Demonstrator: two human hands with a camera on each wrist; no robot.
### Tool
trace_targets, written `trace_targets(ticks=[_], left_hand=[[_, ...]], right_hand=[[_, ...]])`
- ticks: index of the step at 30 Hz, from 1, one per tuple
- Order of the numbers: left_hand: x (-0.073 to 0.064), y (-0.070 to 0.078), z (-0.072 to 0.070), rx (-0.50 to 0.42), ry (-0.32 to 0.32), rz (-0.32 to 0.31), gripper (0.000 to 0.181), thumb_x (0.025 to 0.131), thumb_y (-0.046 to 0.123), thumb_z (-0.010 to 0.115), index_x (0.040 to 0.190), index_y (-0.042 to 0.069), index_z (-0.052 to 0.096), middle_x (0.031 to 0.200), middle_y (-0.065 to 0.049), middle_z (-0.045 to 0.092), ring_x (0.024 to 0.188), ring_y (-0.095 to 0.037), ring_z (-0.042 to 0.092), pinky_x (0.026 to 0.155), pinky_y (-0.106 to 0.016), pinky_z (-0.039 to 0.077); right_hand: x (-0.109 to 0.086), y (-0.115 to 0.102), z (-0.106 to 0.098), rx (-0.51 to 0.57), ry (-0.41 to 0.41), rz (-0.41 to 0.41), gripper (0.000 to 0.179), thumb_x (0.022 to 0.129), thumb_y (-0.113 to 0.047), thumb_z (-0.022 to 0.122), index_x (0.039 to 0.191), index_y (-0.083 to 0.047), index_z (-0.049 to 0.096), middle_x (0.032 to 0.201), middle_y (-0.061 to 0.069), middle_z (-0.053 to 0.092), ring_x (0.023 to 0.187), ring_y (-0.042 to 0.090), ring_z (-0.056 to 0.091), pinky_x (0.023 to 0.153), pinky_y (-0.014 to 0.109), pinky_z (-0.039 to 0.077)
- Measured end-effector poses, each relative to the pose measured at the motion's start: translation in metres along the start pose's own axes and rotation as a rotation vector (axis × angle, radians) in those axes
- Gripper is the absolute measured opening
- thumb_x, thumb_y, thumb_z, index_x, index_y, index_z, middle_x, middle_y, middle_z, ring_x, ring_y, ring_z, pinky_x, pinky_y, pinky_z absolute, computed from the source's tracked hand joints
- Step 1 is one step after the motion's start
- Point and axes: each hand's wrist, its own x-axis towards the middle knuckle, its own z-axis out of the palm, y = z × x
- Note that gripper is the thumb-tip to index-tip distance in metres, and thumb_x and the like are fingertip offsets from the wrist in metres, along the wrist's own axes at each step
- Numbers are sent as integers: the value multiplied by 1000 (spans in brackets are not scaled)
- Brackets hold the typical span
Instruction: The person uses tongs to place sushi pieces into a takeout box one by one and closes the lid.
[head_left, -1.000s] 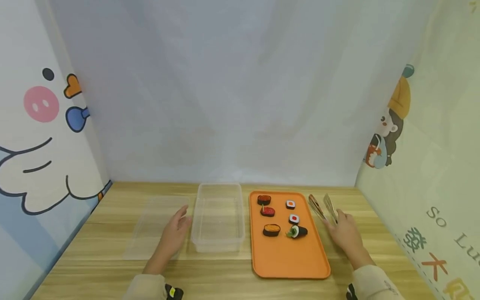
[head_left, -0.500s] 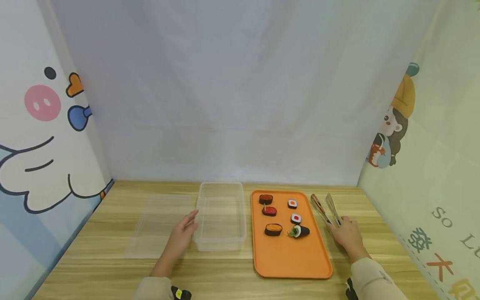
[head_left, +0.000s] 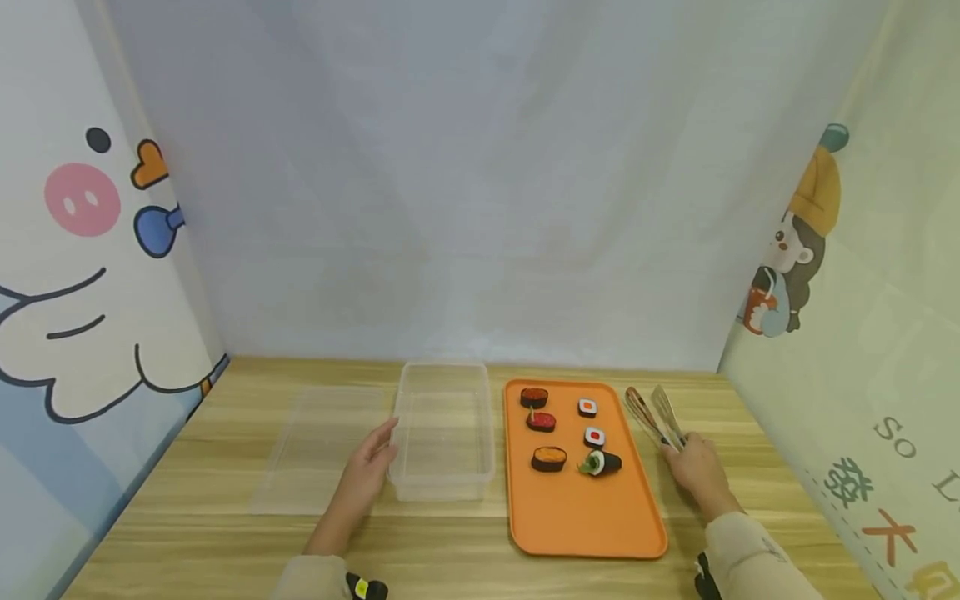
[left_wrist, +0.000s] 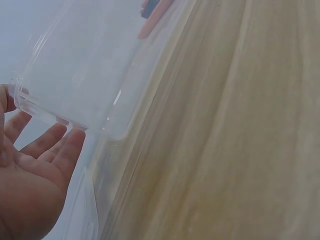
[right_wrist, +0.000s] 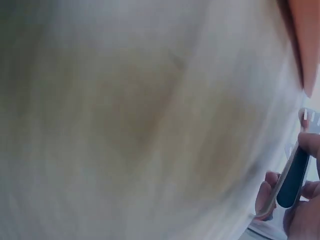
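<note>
My left hand point(head_left: 363, 477) lies at the near left side of a clear plastic container point(head_left: 442, 487). In the left wrist view its extended fingertips touch the container wall point(left_wrist: 75, 75). My right hand point(head_left: 697, 471) grips a pair of metal tongs point(head_left: 639, 408), whose spread arms point away from me. The right wrist view shows the fingers and thumb around the dark-lined handle of the tongs point(right_wrist: 294, 180). Between the hands, an orange tray point(head_left: 585, 525) carries several toy sushi pieces: boat-shaped ones point(head_left: 549, 458), small white-and-black rolls point(head_left: 595, 437) and a cone-shaped hand roll point(head_left: 603, 464).
A flat translucent lid point(head_left: 300, 458) lies left of the container, partly behind my left forearm. Everything stands on a wood-grain table point(head_left: 420, 558). A pale curtain point(head_left: 465, 208) closes off the back, and printed panels point(head_left: 870, 333) flank the sides.
My left hand has shifted right, up against the container. The right hand stays at the tongs, whose tips sit slightly closer together. The head view has moved a little.
</note>
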Motion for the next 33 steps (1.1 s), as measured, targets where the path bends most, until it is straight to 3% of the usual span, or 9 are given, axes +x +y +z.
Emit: trace_targets(ticks=[5,9,13,16,25,28,33], left_hand=[[2,-1,-2,9,-4,-15,45,102,10,47,147,4,40,149,-27,34,135,-45,32,109,-54,30],[2,0,-4,13,-5,-14,45,102,10,46,147,4,40,149,-27,34,136,-44,32,109,-54,29],[2,1,-5,15,0,-10,45,102,9,46,147,4,40,149,-27,34,135,-45,32,109,-54,30],[3,0,-6,16,2,-6,45,102,8,47,146,4,41,148,-27,35,135,-44,33,109,-54,30],[4,-1,-4,-6,-15,-15,45,103,10,46,147,5,41,150,-26,33,137,-44,30,110,-55,27],[4,-1,-3,-7,-14,-17,45,103,11,46,147,6,41,150,-26,33,136,-44,31,109,-56,27],[3,0,-1,-17,-20,-12,45,103,12,46,147,6,40,150,-26,34,136,-44,30,109,-57,27]], right_hand=[[3,-5,-11,16,8,-104,48,98,-18,56,118,24,45,96,35,54,80,39,55,69,52,48],[13,-15,-19,5,7,-237,49,95,-18,61,120,22,48,98,33,56,84,41,56,70,53,48],[22,-29,-25,5,-29,-375,44,94,-16,64,119,19,54,101,30,60,88,41,58,70,53,49],[27,-42,-27,2,-71,-433,39,95,-18,65,118,13,59,100,25,61,88,38,58,70,51,48],[39,-71,-16,-75,-214,-483,46,97,-19,62,128,14,54,98,18,57,82,30,54,68,46,47],[43,-80,-13,-116,-241,-495,49,98,-20,60,131,15,51,112,27,57,96,39,58,80,54,49],[50,-93,-9,-224,-269,-484,46,100,-22,57,134,9,52,133,36,46,121,51,45,97,61,40]])
